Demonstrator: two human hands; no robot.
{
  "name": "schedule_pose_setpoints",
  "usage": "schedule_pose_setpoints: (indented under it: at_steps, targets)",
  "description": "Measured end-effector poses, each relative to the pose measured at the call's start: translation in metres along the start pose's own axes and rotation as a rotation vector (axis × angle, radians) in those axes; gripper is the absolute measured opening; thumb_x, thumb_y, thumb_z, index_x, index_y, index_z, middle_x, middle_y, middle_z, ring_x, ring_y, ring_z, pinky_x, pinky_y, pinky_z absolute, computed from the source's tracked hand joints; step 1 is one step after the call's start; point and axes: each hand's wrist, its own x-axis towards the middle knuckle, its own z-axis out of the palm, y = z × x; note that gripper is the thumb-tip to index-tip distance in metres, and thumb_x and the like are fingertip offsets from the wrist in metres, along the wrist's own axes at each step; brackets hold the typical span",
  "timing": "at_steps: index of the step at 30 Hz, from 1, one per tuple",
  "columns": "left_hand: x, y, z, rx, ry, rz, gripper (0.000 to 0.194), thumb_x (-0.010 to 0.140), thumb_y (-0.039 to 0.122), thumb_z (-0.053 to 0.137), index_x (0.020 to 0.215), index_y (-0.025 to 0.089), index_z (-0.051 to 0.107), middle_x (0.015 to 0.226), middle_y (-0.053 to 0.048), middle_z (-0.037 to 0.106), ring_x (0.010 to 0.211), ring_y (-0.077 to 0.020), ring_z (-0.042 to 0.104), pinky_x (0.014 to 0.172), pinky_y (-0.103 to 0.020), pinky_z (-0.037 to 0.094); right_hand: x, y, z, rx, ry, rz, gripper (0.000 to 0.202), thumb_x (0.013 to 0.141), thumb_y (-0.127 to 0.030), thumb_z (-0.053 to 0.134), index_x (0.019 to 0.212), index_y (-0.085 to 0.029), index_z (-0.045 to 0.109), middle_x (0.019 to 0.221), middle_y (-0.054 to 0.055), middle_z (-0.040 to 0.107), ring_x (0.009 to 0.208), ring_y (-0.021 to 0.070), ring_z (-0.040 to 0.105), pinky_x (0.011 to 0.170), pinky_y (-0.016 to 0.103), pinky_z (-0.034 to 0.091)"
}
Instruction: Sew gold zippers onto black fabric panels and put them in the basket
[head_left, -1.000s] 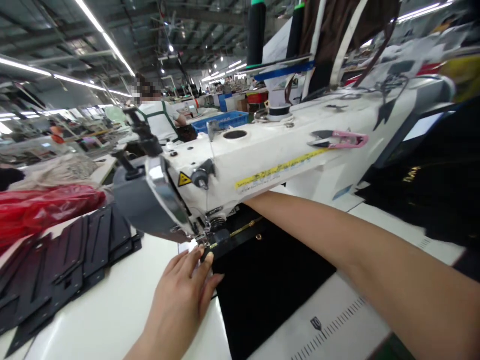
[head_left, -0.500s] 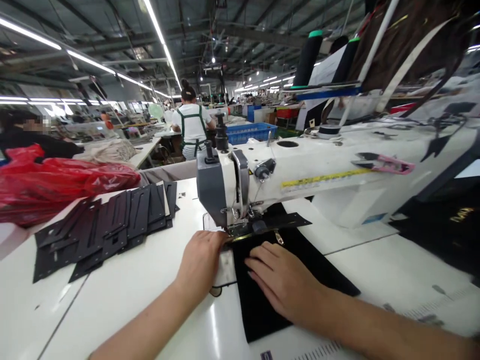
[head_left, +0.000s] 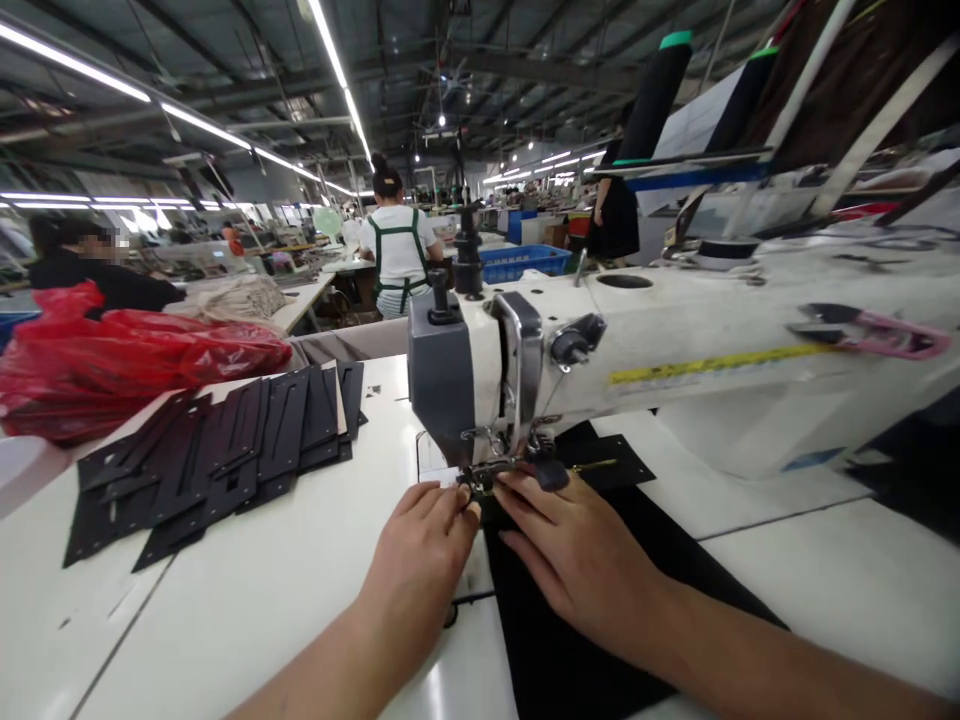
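A black fabric panel (head_left: 570, 660) lies under the presser foot of a white sewing machine (head_left: 675, 320). Along the strip on top of it, a short length of gold zipper (head_left: 598, 466) shows right of the foot. My left hand (head_left: 420, 550) pinches the panel's left edge, just in front of the foot; its fingertips are partly hidden there. Spread flat over the panel, my right hand (head_left: 585, 550) presses it down, with fingertips close to the foot. The needle point cannot be made out.
Several slotted black pieces (head_left: 225, 440) lie overlapped on the table at left, beside a red plastic bag (head_left: 135, 360). Pink-handled snips (head_left: 870, 330) rest on the machine arm. Thread cones (head_left: 656, 100) stand behind. A person in a green apron (head_left: 397, 245) is farther back.
My right hand has slid forward to the presser foot. My left hand has shifted slightly right. The zipper pull is no longer visible, and the view has moved closer to the machine.
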Motion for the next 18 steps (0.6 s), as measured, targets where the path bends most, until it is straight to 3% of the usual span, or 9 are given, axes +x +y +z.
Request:
schedule_pose_setpoints:
  at_steps: [3,18]
  targets:
    - [0.001,0.000,0.001,0.021,0.006,0.012,0.020,0.082,0.006,0.045,0.094,0.013,0.059,0.095,-0.012,0.063,0.089,-0.0220,0.059,0.085,-0.040,0.047,0.003,0.006,0.005,0.054,-0.048,0.017,0.032,0.084,-0.013,0.041,0.111,-0.008,0.058,0.110,0.014,0.061,0.103,0.0246,0.055,0.091,0.043,0.044]
    - [0.005,-0.009,0.007,-0.002,0.021,0.017,0.013,0.083,0.008,0.050,0.092,0.012,0.059,0.099,-0.012,0.063,0.091,-0.0234,0.059,0.083,-0.040,0.046,0.012,0.012,0.005,0.128,-0.167,0.081,0.033,0.084,-0.014,0.042,0.114,-0.011,0.054,0.115,0.013,0.058,0.109,0.0233,0.051,0.097,0.041,0.039]
